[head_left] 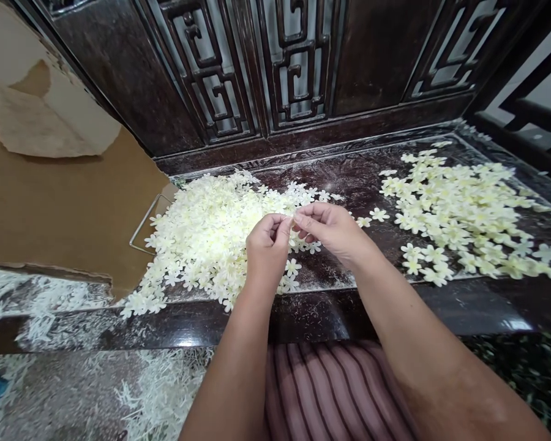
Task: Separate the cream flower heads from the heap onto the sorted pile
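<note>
My left hand (267,242) and my right hand (331,229) meet fingertip to fingertip above the dark wooden seat (349,184). Both are pinched together on a small cream fabric flower (292,219), mostly hidden by the fingers. Just left of and below my hands lies a large heap of the same cream flowers (206,236). A second, flatter spread of cream flowers (463,211) lies to the right of my right hand.
A carved dark wooden backrest (284,67) rises behind the seat. Brown cardboard (59,208) with a thin wire (142,229) covers the left. White plastic sprigs (160,392) litter the floor at the lower left. Striped fabric (330,392) covers my lap.
</note>
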`<state>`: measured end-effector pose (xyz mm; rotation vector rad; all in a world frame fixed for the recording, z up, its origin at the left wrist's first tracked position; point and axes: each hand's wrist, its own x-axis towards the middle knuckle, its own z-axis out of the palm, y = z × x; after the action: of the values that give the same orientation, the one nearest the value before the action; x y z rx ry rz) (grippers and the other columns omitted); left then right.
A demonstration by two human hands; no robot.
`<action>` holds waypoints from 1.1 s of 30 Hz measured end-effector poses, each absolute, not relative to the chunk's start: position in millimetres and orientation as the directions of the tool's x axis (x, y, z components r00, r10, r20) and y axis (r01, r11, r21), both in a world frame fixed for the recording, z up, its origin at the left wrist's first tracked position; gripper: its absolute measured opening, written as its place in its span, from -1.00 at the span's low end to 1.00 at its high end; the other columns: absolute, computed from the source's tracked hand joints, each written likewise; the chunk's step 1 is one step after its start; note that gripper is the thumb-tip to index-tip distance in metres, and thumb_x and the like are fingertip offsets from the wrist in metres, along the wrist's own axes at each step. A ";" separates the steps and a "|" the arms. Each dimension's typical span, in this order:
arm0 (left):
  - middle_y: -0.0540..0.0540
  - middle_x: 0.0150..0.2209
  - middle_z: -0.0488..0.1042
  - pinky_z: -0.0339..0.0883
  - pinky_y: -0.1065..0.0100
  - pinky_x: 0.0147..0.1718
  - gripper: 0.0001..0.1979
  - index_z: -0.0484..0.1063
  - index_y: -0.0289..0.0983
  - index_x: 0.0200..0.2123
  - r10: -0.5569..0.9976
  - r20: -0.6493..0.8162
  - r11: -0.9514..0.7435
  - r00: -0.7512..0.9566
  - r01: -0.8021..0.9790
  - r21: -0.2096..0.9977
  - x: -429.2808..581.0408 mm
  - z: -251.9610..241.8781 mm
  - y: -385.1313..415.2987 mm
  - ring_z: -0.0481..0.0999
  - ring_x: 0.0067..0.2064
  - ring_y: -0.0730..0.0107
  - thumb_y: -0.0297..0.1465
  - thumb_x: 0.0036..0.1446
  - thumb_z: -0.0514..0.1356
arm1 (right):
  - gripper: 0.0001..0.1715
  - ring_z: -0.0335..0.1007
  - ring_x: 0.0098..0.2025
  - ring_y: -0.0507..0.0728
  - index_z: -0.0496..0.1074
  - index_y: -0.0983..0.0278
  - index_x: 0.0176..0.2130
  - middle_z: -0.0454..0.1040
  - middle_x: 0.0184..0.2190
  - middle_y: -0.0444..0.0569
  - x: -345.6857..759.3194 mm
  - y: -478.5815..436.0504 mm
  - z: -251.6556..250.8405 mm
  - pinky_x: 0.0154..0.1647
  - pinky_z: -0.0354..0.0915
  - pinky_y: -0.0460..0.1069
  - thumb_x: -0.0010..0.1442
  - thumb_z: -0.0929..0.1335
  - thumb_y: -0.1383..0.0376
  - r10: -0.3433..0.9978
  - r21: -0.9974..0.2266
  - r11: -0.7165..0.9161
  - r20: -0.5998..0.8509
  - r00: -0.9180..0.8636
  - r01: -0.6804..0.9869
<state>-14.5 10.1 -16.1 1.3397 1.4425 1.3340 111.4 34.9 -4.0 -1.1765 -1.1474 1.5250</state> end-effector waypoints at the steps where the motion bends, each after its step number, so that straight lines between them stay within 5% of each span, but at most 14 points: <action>1: 0.06 -0.54 0.34 0.14 0.52 -0.55 -0.90 0.40 -0.29 -0.44 0.979 0.114 -0.080 -0.168 0.196 0.977 -13.5 -15.8 9.9 0.23 -0.54 0.57 -0.40 0.08 0.16 | -0.59 0.29 -0.56 -0.03 0.42 0.30 -0.48 0.41 -0.61 -0.15 110.9 34.8 -5.1 -0.51 0.26 -0.08 -0.25 0.55 0.11 0.967 -0.974 -0.195 -0.172 -0.190 -0.113; 13: 0.05 -0.55 0.34 0.21 0.57 -0.58 -0.82 0.42 -0.31 -0.48 0.986 -0.145 0.131 -0.082 -0.151 0.980 -16.9 -10.5 10.0 0.27 -0.56 0.63 -0.36 0.13 0.18 | -0.88 0.20 -0.59 -0.09 0.39 0.32 -0.54 0.34 -0.66 -0.21 123.5 36.2 -0.3 -0.51 0.17 -0.13 -0.12 0.44 0.40 0.942 -0.891 -0.313 -0.246 -0.229 -0.329; 17: 0.08 -0.60 0.20 0.20 0.61 -0.62 -0.70 0.28 -0.30 -0.56 0.916 -0.393 0.282 -0.084 -0.562 0.777 -22.8 -5.3 12.7 0.22 -0.61 0.68 -0.32 0.21 0.12 | -0.81 0.20 -0.59 -0.09 0.37 0.31 -0.54 0.33 -0.66 -0.22 127.3 36.9 0.4 -0.53 0.16 -0.13 -0.16 0.47 0.37 0.926 -0.856 -0.346 -0.245 -0.288 -0.384; 20: 0.04 -0.56 0.26 0.28 0.62 -0.58 -0.68 0.22 -0.30 -0.55 0.872 -0.489 0.337 -0.018 -0.702 0.627 -24.5 -0.2 12.5 0.34 -0.55 0.66 -0.34 0.25 0.06 | -0.75 0.21 -0.57 -0.09 0.38 0.32 -0.52 0.34 -0.65 -0.22 127.3 36.5 0.7 -0.51 0.18 -0.13 -0.21 0.51 0.33 0.914 -0.864 -0.358 -0.245 -0.324 -0.354; 25: 0.05 -0.47 0.37 0.21 0.64 -0.63 -0.94 0.37 -0.30 -0.40 0.917 -0.389 0.373 0.088 -0.533 0.759 -21.3 -2.3 9.3 0.31 -0.58 0.71 -0.51 0.05 0.22 | -0.77 0.21 -0.55 -0.08 0.38 0.32 -0.51 0.34 -0.63 -0.21 126.5 36.4 -1.7 -0.49 0.17 -0.12 -0.17 0.49 0.30 0.908 -0.899 -0.325 -0.210 -0.363 -0.293; 33: 0.11 -0.59 0.28 0.05 0.58 -0.66 -0.81 0.37 -0.29 -0.47 0.973 -0.227 0.232 0.049 -0.248 0.941 -19.4 -9.5 9.8 0.14 -0.63 0.69 -0.34 -0.13 0.31 | -0.87 0.18 -0.57 -0.07 0.38 0.30 -0.53 0.35 -0.64 -0.21 126.3 38.3 -6.3 -0.49 0.12 -0.10 -0.10 0.43 0.34 0.919 -0.939 -0.296 -0.231 -0.319 -0.173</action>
<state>-19.4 9.8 -9.5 0.8641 1.1088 1.1339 126.3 38.3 -6.3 -1.0766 -1.1098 1.7295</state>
